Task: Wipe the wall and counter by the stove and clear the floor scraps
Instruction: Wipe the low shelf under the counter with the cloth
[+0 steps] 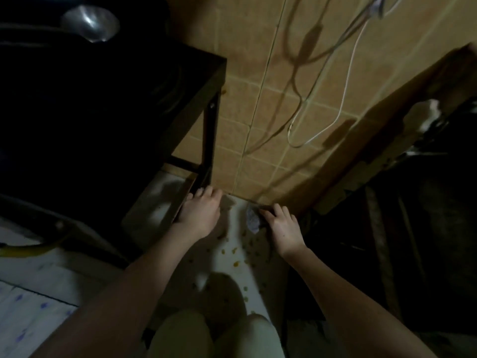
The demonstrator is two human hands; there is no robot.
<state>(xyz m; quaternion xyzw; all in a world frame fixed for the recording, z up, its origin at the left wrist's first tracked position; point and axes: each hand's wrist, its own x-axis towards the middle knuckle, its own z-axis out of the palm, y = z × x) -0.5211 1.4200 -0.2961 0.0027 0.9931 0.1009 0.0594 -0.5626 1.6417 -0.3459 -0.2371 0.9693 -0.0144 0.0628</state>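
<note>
1. The left hand [200, 213] was seen low on the floor [237, 223] with fingers extended and loosely spread, holding nothing. Its fingertips lay at the foot of the table leg [209, 146]; contact with the leg could not be confirmed.
2. The right hand [282, 226] was seen just beside the base of the tiled wall [284, 99], fingers curled onto a crumpled cloth wad [251, 219]. The thumb was hidden under the hand, so the exact grip could not be resolved.
3. The cloth wad was recorded on the floor in the corner where floor meets wall, between the two hands and nearer the right.
4. Yellowish floor scraps [233, 251] were noted scattered on the pale floor between the forearms, nearer the camera than the cloth wad. Individual pieces were too small and blurred to identify.
5. The black table [116, 94] was largely lost in shadow; its top surface could not be read. A metal bowl [90, 21] was seen above it, cut off by the top edge.
6. A white cable [347, 81] was observed hanging in a loop against the wall, its upper end out of frame.
7. The right side was noted as dark and indistinct. Two knees [180, 332] were seen cropped at the bottom edge.
</note>
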